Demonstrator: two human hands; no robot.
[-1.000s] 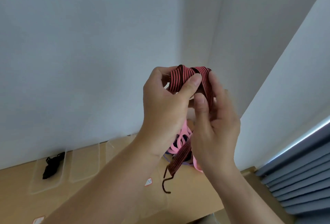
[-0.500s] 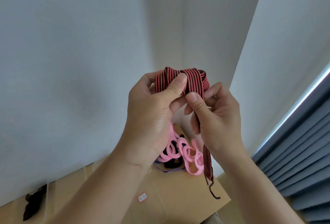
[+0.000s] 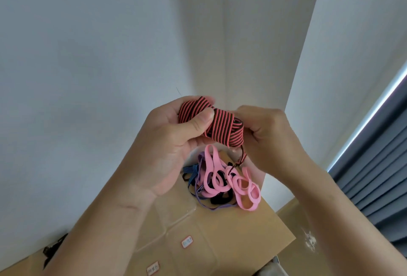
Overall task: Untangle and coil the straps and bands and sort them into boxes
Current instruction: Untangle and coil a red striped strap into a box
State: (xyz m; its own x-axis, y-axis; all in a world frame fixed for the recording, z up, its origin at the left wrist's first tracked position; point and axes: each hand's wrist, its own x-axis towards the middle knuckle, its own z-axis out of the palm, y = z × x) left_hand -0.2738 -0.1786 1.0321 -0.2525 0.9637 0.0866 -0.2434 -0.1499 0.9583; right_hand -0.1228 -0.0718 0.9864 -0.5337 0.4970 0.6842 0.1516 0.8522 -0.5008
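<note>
We see a red-and-black striped strap (image 3: 220, 126), a plain pink band (image 3: 242, 190), a purple cord (image 3: 200, 161), a blue strap (image 3: 191, 170) with dark stripes — and a tan table (image 3: 242, 242).

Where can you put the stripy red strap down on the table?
The table is bare between the pink bands and its near right edge. The clear box by the white label looks empty too. The far corner is crowded with bands.
</note>
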